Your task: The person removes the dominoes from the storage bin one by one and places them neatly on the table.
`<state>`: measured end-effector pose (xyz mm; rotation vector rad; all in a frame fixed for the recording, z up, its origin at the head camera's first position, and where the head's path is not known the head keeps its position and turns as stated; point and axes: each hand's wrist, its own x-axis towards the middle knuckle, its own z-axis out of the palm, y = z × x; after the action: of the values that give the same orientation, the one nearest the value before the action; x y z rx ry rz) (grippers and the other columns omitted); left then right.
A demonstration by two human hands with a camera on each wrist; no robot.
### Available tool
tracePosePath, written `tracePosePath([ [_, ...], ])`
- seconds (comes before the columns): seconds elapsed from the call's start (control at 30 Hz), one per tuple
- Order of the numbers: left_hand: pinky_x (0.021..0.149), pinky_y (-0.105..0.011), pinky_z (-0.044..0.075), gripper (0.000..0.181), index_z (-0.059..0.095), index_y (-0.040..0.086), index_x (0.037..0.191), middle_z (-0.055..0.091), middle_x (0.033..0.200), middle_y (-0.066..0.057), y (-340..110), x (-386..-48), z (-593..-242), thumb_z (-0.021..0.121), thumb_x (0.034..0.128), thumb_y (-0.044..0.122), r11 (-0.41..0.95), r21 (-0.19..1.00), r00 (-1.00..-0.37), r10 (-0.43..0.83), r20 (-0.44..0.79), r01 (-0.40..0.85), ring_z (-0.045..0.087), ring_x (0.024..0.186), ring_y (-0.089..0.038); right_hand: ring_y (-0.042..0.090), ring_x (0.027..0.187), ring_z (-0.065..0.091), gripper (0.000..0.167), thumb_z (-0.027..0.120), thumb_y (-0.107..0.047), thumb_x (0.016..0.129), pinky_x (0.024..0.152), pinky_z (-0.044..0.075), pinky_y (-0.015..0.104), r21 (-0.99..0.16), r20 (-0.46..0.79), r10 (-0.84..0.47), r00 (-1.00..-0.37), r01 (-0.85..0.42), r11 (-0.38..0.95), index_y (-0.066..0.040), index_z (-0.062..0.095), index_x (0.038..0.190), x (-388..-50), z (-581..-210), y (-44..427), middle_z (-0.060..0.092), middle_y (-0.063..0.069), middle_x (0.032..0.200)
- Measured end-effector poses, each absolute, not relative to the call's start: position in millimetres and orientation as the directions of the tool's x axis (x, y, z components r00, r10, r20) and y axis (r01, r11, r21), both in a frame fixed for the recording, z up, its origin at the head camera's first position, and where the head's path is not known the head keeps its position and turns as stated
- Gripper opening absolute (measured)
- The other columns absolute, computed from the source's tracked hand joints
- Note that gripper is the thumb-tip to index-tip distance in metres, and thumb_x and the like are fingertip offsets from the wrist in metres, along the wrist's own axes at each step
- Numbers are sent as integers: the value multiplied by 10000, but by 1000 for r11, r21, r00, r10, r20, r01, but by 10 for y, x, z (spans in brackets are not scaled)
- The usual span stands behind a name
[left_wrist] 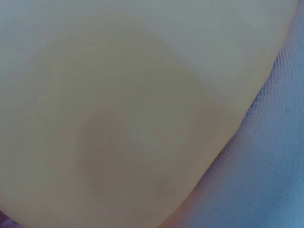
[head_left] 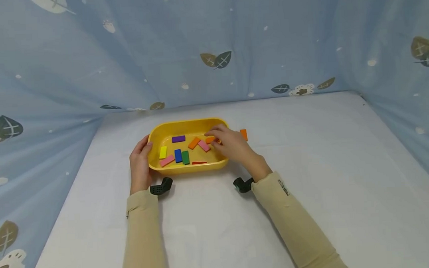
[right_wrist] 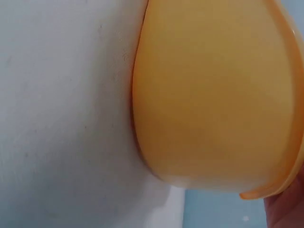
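A yellow plastic tray [head_left: 187, 169] stands on the white cloth with several small coloured blocks inside. My left hand [head_left: 140, 165] grips its left end, thumb over the rim. Over the right end, my right hand [head_left: 233, 145] reaches in, thumb and fingers apart around an orange block [head_left: 210, 140]; no firm pinch shows. Close by lie a pink block [head_left: 204, 145] and another orange block [head_left: 194, 143]. The tray's outer wall [right_wrist: 213, 95] fills much of the right wrist view, with part of the right hand [right_wrist: 287, 206] at the edge. The left wrist view is a blurred yellowish surface.
A loose orange block [head_left: 243, 135] lies outside the tray, just right of my right hand. Purple [head_left: 178, 139], yellow [head_left: 163, 152], blue [head_left: 178, 156] and green [head_left: 185, 157] blocks lie in the tray. A blue patterned curtain [head_left: 182, 51] hangs behind the table.
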<state>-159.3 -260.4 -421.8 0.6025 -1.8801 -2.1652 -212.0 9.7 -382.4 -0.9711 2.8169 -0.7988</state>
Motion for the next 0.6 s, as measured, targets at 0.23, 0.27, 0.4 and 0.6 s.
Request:
tracePosePath([
  [0.23,983,-256,347,391,486,233,1279,409,1328,57,-2568,-1610,-4234,522,898,309,-184,980,-909,-390,-148,-81,401,1185,-138,112,824,533,347,601,-228,854,711,454,284,-451,15,-580,-814,-523,723,-168,571,1194,-2192,-3771,30,539,14,1139],
  [0.27,983,-256,348,384,484,239,1278,409,1327,64,-2553,-1612,-4230,517,902,305,-179,980,-910,-387,-149,-84,402,1184,-132,114,821,530,350,599,-237,854,699,454,285,-438,2,-580,-814,-522,732,-176,568,1198,-2203,-3770,18,539,13,1141],
  [0.4,1000,-267,328,378,482,233,1282,405,1332,63,-2523,-1590,-4187,507,909,286,-180,979,-903,-396,-164,-99,388,1197,-133,113,848,517,360,580,-280,862,683,457,286,-404,-47,-582,-812,-517,755,-212,555,1215,-2228,-3786,-40,518,-7,1162],
  [0.6,1007,-278,319,398,459,203,1307,391,1347,44,-2527,-1482,-4040,493,917,274,-157,982,-905,-396,-157,-102,375,1210,-160,140,1065,492,356,506,-377,892,798,464,349,-361,-63,-610,-790,-552,752,-236,561,1214,-2196,-3837,-171,494,-36,1235],
])
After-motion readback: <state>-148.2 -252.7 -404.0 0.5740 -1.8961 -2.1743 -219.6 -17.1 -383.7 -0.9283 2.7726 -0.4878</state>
